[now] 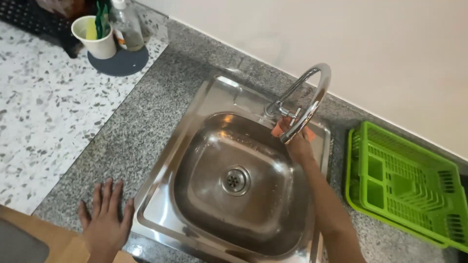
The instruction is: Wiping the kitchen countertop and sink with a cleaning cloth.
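Stainless steel fills the middle of the view: a square sink [161,214] with a round drain [236,180] at the bottom of its dry-looking basin, set into a grey speckled granite counter [141,126]. At the back rim rises a curved chrome faucet [312,92], its spout arching forward over the basin.

The right hand [298,146] reaches across the basin to the back rim, just under the spout's end, and presses an orange cloth [279,128] against the steel near the faucet base. The spout hides most of the fingers, so I cannot tell whether they are clenched on the cloth or only laid flat over it; the cloth sits between hand and sink deck, touching both, as it would for wiping that corner.

The left hand [105,216] lies flat on the counter just beside the sink's left front corner, fingers spread and holding nothing, seemingly a brace for the body while the other arm stretches out.

To the right, a bright green plastic dish rack [404,190] stands on the counter, apart from the sink. At the far left corner, on white terrazzo, a white cup [100,44] holding green items and a clear soap bottle [127,27] rest on a dark round mat [122,62].
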